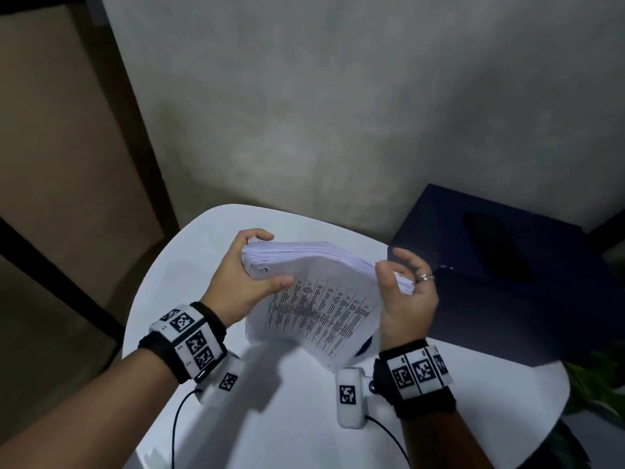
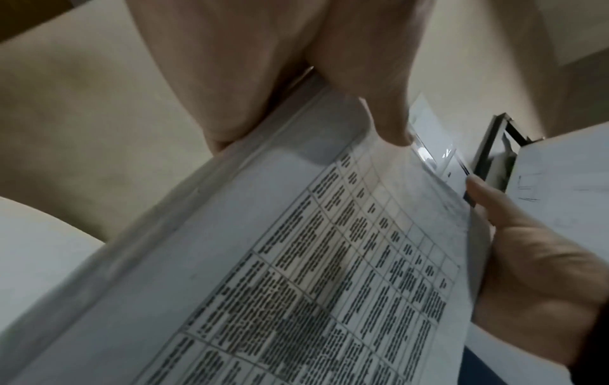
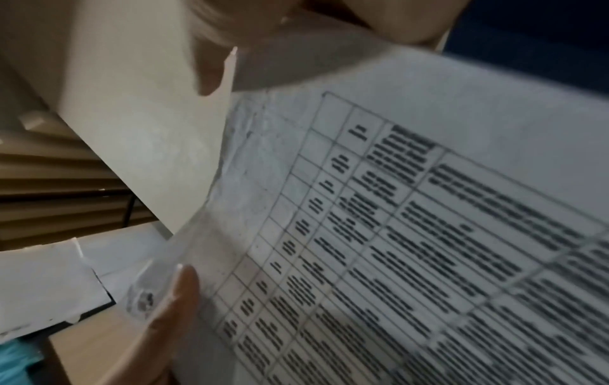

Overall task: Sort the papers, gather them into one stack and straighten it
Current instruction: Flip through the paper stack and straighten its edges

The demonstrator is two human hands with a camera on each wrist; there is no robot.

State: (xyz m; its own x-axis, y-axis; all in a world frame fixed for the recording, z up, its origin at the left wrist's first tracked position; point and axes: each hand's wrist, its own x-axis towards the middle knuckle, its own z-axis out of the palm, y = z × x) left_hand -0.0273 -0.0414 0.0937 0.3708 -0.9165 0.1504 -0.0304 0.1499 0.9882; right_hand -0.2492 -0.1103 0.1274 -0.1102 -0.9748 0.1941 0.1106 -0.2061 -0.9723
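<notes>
A thick stack of white papers [image 1: 321,299] stands tilted on its lower edge on the white round table [image 1: 270,418]. Its front sheet carries a printed table of text [image 2: 329,286]. My left hand [image 1: 236,275] grips the stack's upper left corner, thumb lying across the front sheet and fingers behind. My right hand [image 1: 406,292], a ring on one finger, curls round the right edge, where the sheet ends fan out unevenly. In the right wrist view the stack [image 3: 428,234] fills the frame, with the left thumb [image 3: 178,299] on its far edge.
A dark blue box [image 1: 507,299] sits on the table just right of my right hand, with a dark flat object [image 1: 497,252] on top. A grey wall rises behind the table. Green leaves [image 1: 595,384] show at the lower right.
</notes>
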